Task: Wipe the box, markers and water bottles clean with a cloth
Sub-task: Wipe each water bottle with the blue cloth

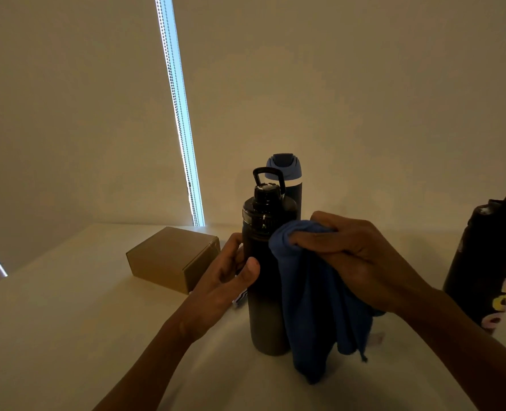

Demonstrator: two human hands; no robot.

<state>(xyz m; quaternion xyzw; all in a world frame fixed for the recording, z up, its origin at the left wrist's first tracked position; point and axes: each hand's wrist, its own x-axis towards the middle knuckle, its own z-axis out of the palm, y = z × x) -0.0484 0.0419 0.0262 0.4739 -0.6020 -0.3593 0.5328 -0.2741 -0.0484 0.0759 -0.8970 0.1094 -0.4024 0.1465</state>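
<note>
my l hand (231, 271) curls round the bottle (265, 277) to keep it upright; r hand (352, 256) grips the cloth (314, 307) bunched, pressed w/ fingers to its side for wiping.

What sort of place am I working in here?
Probably a dim indoor room, home or office unclear: a pale table set against drawn roller blinds with a bead chain in the daylight gap, carrying a cardboard box and water bottles.

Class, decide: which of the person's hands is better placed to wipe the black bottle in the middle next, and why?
Right. The right hand grips the blue cloth against the black bottle; the left hand holds that bottle steady, without cloth.
</note>
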